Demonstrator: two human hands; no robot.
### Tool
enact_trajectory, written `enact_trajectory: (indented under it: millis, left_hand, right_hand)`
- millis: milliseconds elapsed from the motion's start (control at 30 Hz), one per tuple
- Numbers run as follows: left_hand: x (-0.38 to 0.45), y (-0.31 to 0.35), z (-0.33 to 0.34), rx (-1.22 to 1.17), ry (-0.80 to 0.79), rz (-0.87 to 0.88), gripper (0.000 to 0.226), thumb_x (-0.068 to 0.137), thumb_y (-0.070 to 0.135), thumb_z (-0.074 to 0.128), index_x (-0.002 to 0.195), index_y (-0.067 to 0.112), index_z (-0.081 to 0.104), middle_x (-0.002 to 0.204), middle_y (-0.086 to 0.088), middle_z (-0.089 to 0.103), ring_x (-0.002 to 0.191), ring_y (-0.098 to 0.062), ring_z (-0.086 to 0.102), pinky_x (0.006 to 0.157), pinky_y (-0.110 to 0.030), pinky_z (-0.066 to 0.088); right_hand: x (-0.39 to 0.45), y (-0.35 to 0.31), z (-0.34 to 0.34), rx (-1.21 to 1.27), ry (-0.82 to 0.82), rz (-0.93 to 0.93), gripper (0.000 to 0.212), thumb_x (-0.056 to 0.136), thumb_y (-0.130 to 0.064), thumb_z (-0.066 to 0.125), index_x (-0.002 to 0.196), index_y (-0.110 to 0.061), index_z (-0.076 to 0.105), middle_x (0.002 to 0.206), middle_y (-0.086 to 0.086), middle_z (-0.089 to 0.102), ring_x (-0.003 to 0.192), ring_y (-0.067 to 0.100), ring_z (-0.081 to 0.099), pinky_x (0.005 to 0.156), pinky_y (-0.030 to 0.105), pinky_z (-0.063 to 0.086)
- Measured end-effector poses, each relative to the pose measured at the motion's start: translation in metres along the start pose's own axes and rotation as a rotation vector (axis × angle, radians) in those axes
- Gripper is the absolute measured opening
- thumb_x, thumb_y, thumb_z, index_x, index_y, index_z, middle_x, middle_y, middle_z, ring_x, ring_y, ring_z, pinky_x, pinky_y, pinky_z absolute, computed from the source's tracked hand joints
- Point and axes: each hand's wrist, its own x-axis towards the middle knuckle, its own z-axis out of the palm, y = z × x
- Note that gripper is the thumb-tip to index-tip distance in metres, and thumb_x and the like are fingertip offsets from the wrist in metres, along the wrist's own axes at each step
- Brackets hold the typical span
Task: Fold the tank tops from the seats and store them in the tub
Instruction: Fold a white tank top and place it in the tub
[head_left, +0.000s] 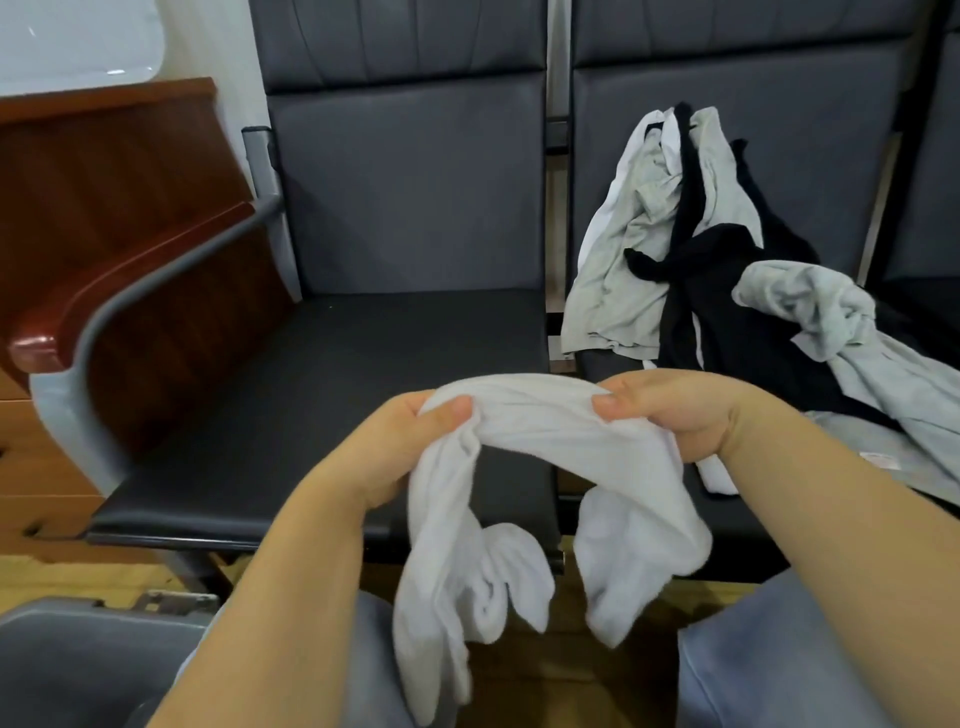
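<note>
The step in hand looks like sorting out one garment before the fold: a white tank top (524, 467) is held bunched in the air between both hands, above the front edge of the near seat (322, 395), with its loose ends drooping toward the person's knees. The left hand (410, 441) has its thumb pressed over the cloth and its fingers curled behind, pinching one end of the bunch; the right hand (680, 415) grips the other end the same way, thumb on top. Neither hand is open at all. Next, I judge, the top needs shaking out flat, probably laid on that seat, so its edges can be found. More tank tops (727, 249), grey, black and white, lie heaped on the seat to the right. The tub (78, 660) sits at the lower left, near the left arm
</note>
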Motion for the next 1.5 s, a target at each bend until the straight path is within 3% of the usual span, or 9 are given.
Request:
enact_trajectory:
  millis: [100,233,367,567,667,833,1033,1200,1500]
  left_hand:
    - [0.001,-0.007,-0.016,0.276,-0.050,-0.097,0.026,0.075,0.041,0.072,0.088,0.018,0.073,0.079,0.002,0.075,0.073,-0.011,0.070,0.073,-0.027,0.054]
    - [0.000,-0.013,-0.015,0.377,-0.275,-0.267,0.076,0.040,0.067,0.083,0.096,0.018,0.073,0.096,-0.002,0.075,0.092,-0.018,0.070,0.088,-0.033,0.052]
    - [-0.001,-0.012,0.019,0.215,-0.371,-0.158,0.070,0.064,0.046,0.079,0.126,0.021,0.058,0.119,-0.001,0.067,0.112,-0.020,0.063,0.099,-0.039,0.048]
    - [0.003,-0.006,0.037,0.282,-0.049,-0.054,0.019,0.085,0.035,0.069,0.100,0.023,0.070,0.097,0.000,0.072,0.094,-0.018,0.067,0.094,-0.044,0.053]
    - [-0.001,0.002,0.016,0.163,0.026,-0.051,0.024,0.085,0.040,0.063,0.104,0.027,0.070,0.099,0.002,0.074,0.096,-0.017,0.069,0.096,-0.043,0.051]
    - [-0.006,0.003,0.017,0.202,-0.011,-0.160,0.046,0.075,0.059,0.052,0.103,0.026,0.068,0.097,0.002,0.074,0.095,-0.016,0.069,0.097,-0.039,0.049]
    - [-0.006,0.007,0.040,0.099,0.155,-0.281,0.031,0.088,0.064,0.041,0.087,0.036,0.054,0.100,0.005,0.063,0.095,-0.014,0.059,0.092,-0.032,0.044]
    - [-0.004,0.009,0.039,0.009,0.284,-0.279,0.033,0.088,0.063,0.044,0.081,0.031,0.049,0.094,0.002,0.059,0.091,-0.016,0.058,0.095,-0.037,0.045]
    - [-0.005,0.014,0.043,-0.018,0.421,-0.166,0.028,0.094,0.054,0.043,0.078,0.031,0.045,0.083,0.006,0.053,0.077,-0.008,0.052,0.066,-0.027,0.040]
  right_hand:
    - [-0.008,0.002,-0.014,-0.032,0.118,0.034,0.067,0.044,-0.050,0.093,0.096,-0.013,0.076,0.096,0.010,0.072,0.083,0.019,0.069,0.072,0.031,0.057]
    - [-0.009,0.007,-0.016,-0.042,0.230,0.106,0.082,0.033,-0.053,0.095,0.100,-0.010,0.075,0.105,0.015,0.069,0.089,0.024,0.067,0.080,0.036,0.056]
    - [0.008,0.009,0.007,-0.024,0.243,0.107,0.086,0.030,-0.056,0.093,0.098,-0.006,0.074,0.095,0.011,0.071,0.083,0.020,0.067,0.070,0.032,0.055]
    - [0.005,0.005,0.009,-0.069,0.269,0.133,0.067,0.054,-0.052,0.082,0.102,-0.006,0.070,0.094,0.010,0.071,0.081,0.018,0.069,0.067,0.031,0.055]
    - [-0.009,0.000,-0.003,-0.074,0.264,0.048,0.042,0.061,-0.048,0.079,0.084,-0.013,0.077,0.083,0.006,0.071,0.072,0.012,0.067,0.063,0.026,0.054]
    - [-0.010,0.004,-0.008,-0.065,0.224,0.035,0.063,0.028,-0.054,0.094,0.077,-0.017,0.080,0.085,0.008,0.074,0.076,0.018,0.071,0.064,0.029,0.057]
    - [-0.007,0.004,-0.002,-0.090,0.104,0.088,0.072,0.052,-0.048,0.089,0.108,-0.007,0.069,0.107,0.011,0.072,0.094,0.021,0.070,0.075,0.029,0.056]
    - [0.002,0.006,0.011,-0.258,0.196,0.115,0.028,0.078,-0.034,0.074,0.092,-0.011,0.066,0.092,0.000,0.072,0.088,0.014,0.069,0.080,0.028,0.055]
    - [0.028,0.011,0.034,-0.327,0.346,-0.074,0.006,0.086,-0.024,0.067,0.082,-0.022,0.070,0.091,-0.004,0.071,0.092,0.013,0.065,0.100,0.041,0.049]
